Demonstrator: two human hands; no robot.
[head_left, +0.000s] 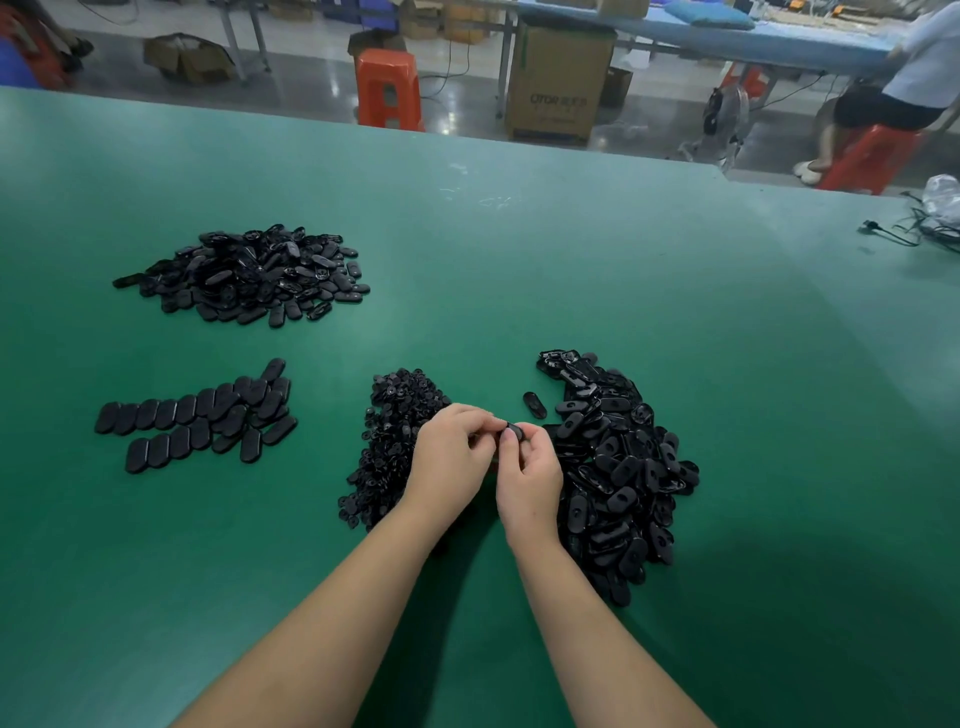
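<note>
Seen from above, a person's two bare forearms reach forward over a green worktop (571, 260), and the hands meet near its middle. The left hand (452, 452) and right hand (530, 478) both have their fingers curled, and between their fingertips they pinch one small black oval part (511, 431). The part is held just above the worktop, in the gap between two heaps. The fingers hide most of it, so its underside cannot be made out.

Directly behind the left hand lies a heap of tiny black pieces (395, 441). Just beside the right hand, a larger right pile (618, 467) of black oval shells spreads along the wrist. One loose oval (535, 406) lies alone between the two heaps, just beyond the fingertips.

Well to the left, matching ovals lie in neat overlapping rows (202, 415). Farther back on the left sits a far pile (249, 275) of mixed oval shells.

At the right edge of the worktop lie dark cables (914, 228). Beyond the worktop, on a shiny floor, stand an orange stool (387, 88), a tall cardboard box (558, 83) and a small fan (724, 114). Another person (893, 88) sits on a red stool at a blue bench
</note>
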